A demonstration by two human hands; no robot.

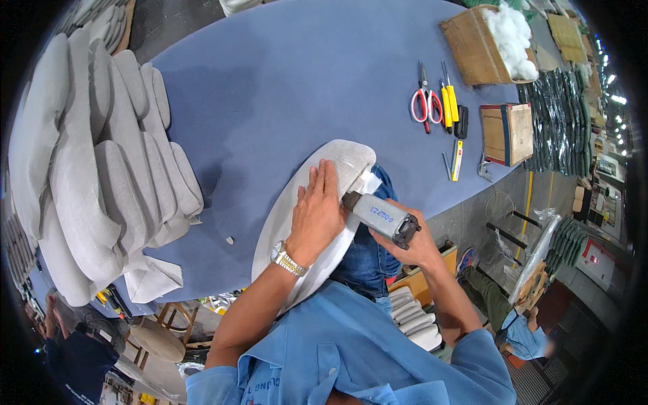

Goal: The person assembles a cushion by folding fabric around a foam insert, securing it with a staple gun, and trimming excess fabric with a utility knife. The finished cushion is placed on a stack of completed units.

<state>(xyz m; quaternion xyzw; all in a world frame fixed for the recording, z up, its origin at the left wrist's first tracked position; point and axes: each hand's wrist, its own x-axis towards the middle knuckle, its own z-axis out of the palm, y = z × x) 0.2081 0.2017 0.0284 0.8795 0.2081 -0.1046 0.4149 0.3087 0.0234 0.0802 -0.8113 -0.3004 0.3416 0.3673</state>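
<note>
Cushion (297, 202) lies under the flat, spread left hand (316, 209); right hand (412, 239) clasps stapler (381, 217), fingertips hidden.

From my remote seat it's mostly blue and grey. The table (283, 74) top is a flat slate blue, plain. The cushion (297, 209) under my left hand (316, 209) is pale grey woven fabric, same shade as the stacked cushions (101, 169) at 9 o'clock. The stapler (381, 217) in my right hand (412, 246) is grey with a black end. Scissors (425, 101) at 1 o'clock have red handles, next to yellow-handled screwdrivers (448, 101). White stuffing (511, 34) sits in a brown cardboard box (469, 47) (brightest thing here). My shirt sleeve (351, 351) is light blue.
</note>
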